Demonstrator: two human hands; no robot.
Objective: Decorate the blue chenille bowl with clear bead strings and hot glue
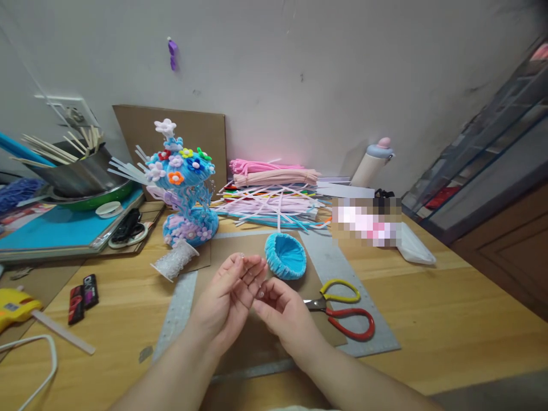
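My left hand (231,302) is turned palm up over the cardboard, its thumb and forefinger together on a clear beaded strand. The small clear beads cross its fingers. Beside it, my right hand (282,311) pinches the strand's other part between thumb and forefinger. Just behind my hands sits a blue fuzzy cup (286,256) with its opening showing. Scissors (338,308) with one yellow and one red handle lie to the right of my right hand. A spool of clear beads (174,260) rests to the left, in front of a blue flowered ornament (184,188).
Pink, white and blue fuzzy stems (274,197) lie along the wall. On the left are a yellow glue gun (17,308), a metal pot (81,171) and a blue folder (51,231). A bottle (371,164) stands behind, at right.
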